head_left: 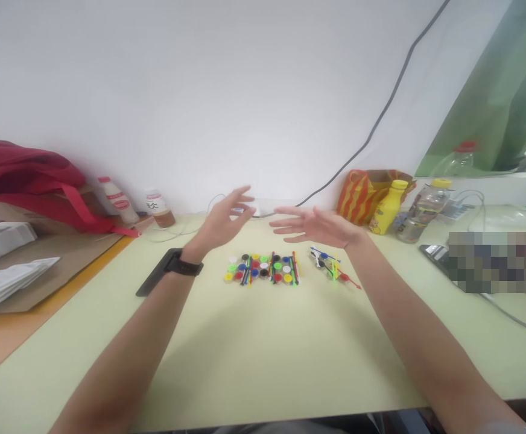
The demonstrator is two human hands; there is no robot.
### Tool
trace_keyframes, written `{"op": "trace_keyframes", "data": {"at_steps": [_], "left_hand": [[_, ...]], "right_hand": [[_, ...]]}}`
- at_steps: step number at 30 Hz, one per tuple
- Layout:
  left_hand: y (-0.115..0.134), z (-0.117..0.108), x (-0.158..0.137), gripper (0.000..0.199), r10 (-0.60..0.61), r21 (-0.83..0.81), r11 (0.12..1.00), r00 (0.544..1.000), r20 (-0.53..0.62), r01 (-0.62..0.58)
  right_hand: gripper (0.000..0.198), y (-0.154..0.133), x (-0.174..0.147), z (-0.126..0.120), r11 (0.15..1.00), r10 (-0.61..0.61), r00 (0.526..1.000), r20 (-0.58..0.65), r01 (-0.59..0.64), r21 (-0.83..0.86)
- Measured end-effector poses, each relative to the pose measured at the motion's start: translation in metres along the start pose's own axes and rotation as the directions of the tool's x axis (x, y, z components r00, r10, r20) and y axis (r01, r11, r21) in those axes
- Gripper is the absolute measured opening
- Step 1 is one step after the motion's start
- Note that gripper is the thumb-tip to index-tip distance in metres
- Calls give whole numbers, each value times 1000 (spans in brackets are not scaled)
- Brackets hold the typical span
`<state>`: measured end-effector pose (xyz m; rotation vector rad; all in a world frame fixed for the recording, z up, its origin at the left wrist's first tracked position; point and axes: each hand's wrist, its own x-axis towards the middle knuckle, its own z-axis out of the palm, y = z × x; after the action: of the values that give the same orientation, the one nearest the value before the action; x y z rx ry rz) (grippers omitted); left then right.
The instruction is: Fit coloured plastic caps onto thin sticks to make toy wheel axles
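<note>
My left hand (pixel 225 218) is raised above the table with its fingers apart and nothing in it; a dark watch band (pixel 185 263) circles that wrist. Opposite it, my right hand (pixel 317 226) hovers with fingers spread, also holding nothing. Below and between them lies a neat block of small coloured round discs (pixel 263 273), in rows, with bundles of thin coloured arrow-tipped sticks (pixel 294 268) laid across it. A looser group of similar discs and sticks (pixel 334 271) lies to the right, under my right wrist. Neither hand touches these pieces.
A black phone-like slab (pixel 157 274) lies beside my left wrist. Bottles (pixel 158 208) stand at the back left, near a red bag (pixel 23 175) and papers (pixel 9 283). At the back right are a striped bag (pixel 353 199), a yellow bottle (pixel 387 208) and a clear bottle (pixel 423 211).
</note>
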<state>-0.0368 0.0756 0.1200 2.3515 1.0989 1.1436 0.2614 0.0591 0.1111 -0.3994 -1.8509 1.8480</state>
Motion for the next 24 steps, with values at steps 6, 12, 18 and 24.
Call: {"op": "trace_keyframes", "data": {"at_steps": [6,12,18,24], "left_hand": [[43,25,-14,102,338,320,882,937,84,-347],[57,58,-24,105,419,437,766,882,216,-471],[47,60,-23,84,375,435,780,893,250,-450],[34,52,-21,81,299,421,816,913,278,-396]], "right_hand": [[69,9,13,12,975,62,998,-34,-53,214],[64,18,26,20,909,90,994,-62,-56,412],[61,21,30,21,908,121,990,-73,-80,411],[51,8,18,17,983,144,974,-173,-120,142]]}}
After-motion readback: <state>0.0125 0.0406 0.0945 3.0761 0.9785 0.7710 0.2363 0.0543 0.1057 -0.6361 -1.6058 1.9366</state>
